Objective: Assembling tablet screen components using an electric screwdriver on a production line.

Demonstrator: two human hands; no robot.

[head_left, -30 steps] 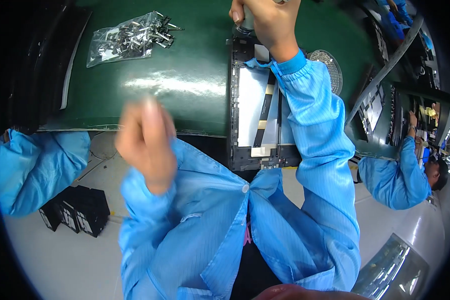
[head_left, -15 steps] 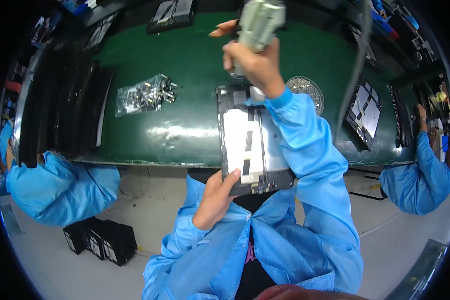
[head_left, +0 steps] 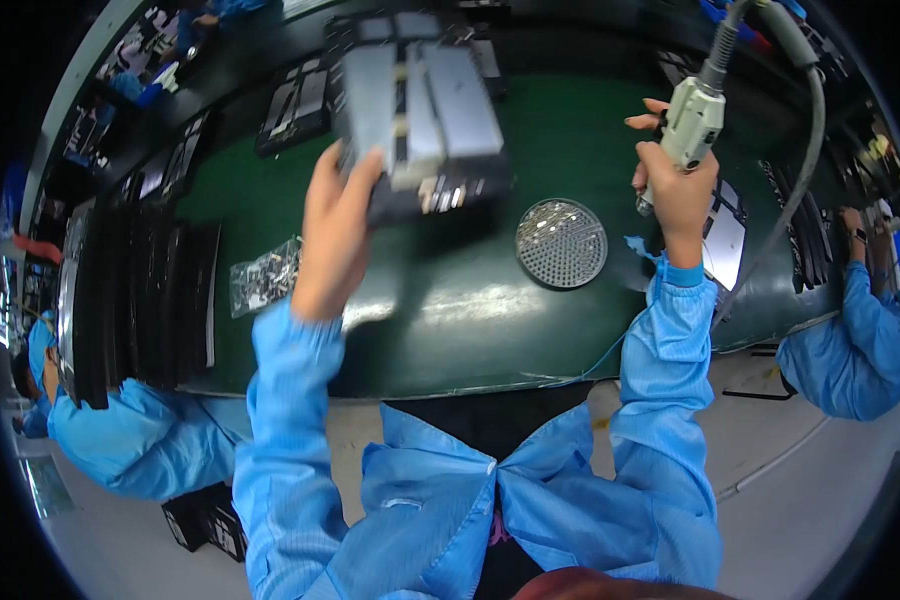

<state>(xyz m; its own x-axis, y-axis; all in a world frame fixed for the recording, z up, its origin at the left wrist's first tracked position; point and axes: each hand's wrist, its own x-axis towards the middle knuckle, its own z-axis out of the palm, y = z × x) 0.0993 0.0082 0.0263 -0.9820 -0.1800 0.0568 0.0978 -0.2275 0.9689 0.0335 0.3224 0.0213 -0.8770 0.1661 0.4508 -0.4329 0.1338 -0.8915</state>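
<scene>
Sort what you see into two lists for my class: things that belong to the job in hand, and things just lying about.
Job in hand:
flat black-framed panel, in the left hand
pale corded tool, in the right hand
round dish, probably

Apparently just lying about:
clear bag of small parts
black slabs at left
black boxes at lower left

The green bench [head_left: 420, 355], glossy toward its near edge, carries a row of black panels [head_left: 145, 300] at left, a clear bag [head_left: 258, 282] of small parts (partly hidden), and a round, dotted dish [head_left: 562, 244].
</scene>
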